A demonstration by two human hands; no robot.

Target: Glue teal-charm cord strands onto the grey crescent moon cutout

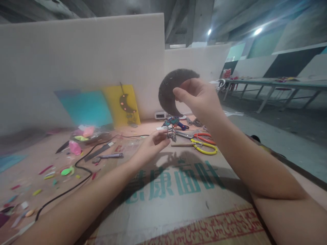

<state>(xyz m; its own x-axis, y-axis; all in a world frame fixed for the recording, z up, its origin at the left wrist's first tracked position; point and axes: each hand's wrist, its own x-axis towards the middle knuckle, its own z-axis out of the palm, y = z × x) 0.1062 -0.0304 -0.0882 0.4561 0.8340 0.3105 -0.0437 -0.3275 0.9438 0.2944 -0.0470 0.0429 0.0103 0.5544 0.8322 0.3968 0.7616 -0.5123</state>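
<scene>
A dark crescent moon shape is held up by my right hand, whose thumb and fingers pinch its inner edge. Below it hang small strands with teal and grey pieces. My left hand has its thumb and fingers closed around the lower end of these hanging pieces. Both hands are above a cardboard sheet with teal lettering, and their shadow falls on it.
Behind the hands lie yellow-handled scissors, red-handled scissors and a blue tool. A black cable crosses the littered left side. A yellow card with another crescent leans on the white partition.
</scene>
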